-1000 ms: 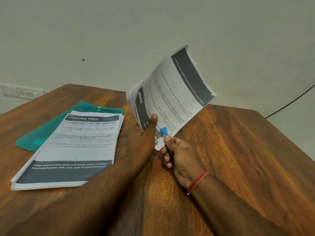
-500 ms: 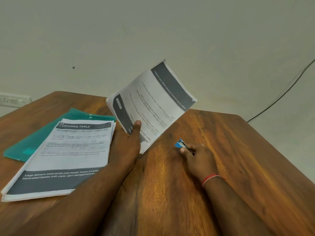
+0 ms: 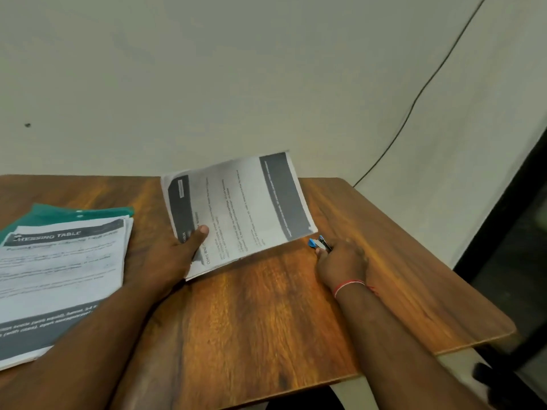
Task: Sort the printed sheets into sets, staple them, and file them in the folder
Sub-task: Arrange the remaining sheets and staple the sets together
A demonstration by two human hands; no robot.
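1. The left hand (image 3: 165, 258) has the held set (image 3: 242, 208) pinched at its near-left corner, thumb pressed on top, the other fingers hidden underneath; the sheets tilt up off the table (image 3: 266, 315) with the far edge raised, probably so the pages stay squared and the set can swing towards the pile.
2. The right hand (image 3: 343, 261) is curled tight round the small blue stapler (image 3: 318, 243), knuckles low on the wood; the stapler's nose sits just beside the set's right corner but apart from it; my read is that it is kept clear of the paper, ready for another set.
3. The stack (image 3: 65, 270) lies flat at the left, overlapping the teal folder (image 3: 80, 213); only the folder's far edge and snap button peek out, close by for filing.
4. Writing now: the stack's header reads "RESSING TABLE", its first letter lost in a logo; the lower band is too blurred to read; the held set, turned sideways, shows "Open and" by the thumb; the rest is unreadable.
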